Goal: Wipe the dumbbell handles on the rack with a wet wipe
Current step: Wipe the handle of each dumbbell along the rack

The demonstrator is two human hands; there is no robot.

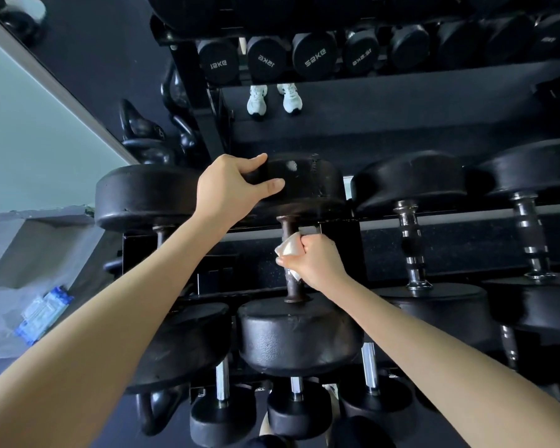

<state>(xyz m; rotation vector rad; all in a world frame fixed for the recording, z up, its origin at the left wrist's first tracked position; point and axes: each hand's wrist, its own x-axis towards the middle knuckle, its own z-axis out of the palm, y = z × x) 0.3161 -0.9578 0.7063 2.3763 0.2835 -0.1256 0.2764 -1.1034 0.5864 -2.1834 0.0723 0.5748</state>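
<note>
A large black dumbbell [299, 334] lies on the rack [434, 218] in the middle of the head view. Its dark handle [288, 227] runs away from me between the two heads. My right hand [314, 258] grips that handle with a white wet wipe [288, 250] wrapped around it. My left hand [230, 189] holds the rim of the dumbbell's far head [307, 185], thumb on its side and fingers over the top.
More black dumbbells lie left [143, 195] and right [411, 185] on the same shelf, with smaller ones on the shelf below [298, 412]. A mirror behind reflects the rack and white shoes [274, 98]. A blue wipe packet [44, 313] lies at the left. Kettlebells [146, 137] stand beyond.
</note>
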